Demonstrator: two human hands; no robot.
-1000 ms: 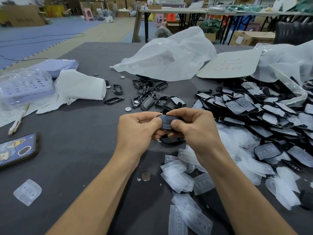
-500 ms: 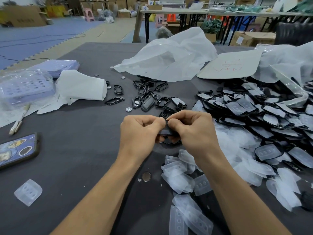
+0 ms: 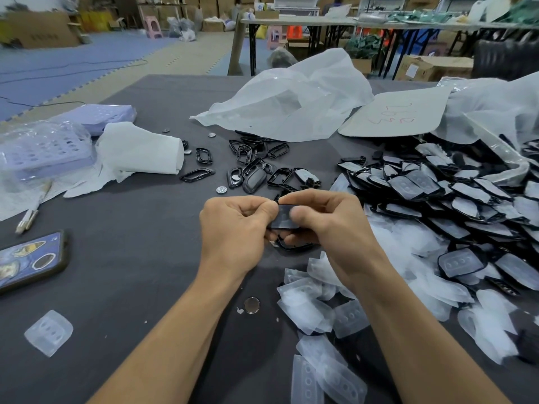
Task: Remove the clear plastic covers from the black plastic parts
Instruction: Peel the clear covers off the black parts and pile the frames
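Above the middle of the dark table, my left hand (image 3: 236,228) and my right hand (image 3: 329,225) meet on one black plastic part (image 3: 284,218) with a clear cover on it. Both pinch it between thumb and fingers, the left on its left end, the right on its right end. Most of the part is hidden by my fingers. A second black part (image 3: 294,245) lies on the table just beneath my hands. A large pile of covered black parts (image 3: 455,199) fills the right side. Loose clear covers (image 3: 315,313) lie heaped in front of my right forearm.
Bare black frames (image 3: 253,167) are scattered behind my hands. A phone (image 3: 30,260) lies at the left edge, a single clear cover (image 3: 49,332) in front of it. White plastic bags (image 3: 291,100), a folded white cloth (image 3: 140,153) and a lilac tray (image 3: 43,150) sit further back. A coin cell (image 3: 251,305) lies between my forearms.
My hands have tilted the part up again, so its clear-covered face shows between my thumbs. Half a second ago my thumbs were pressed together over it.
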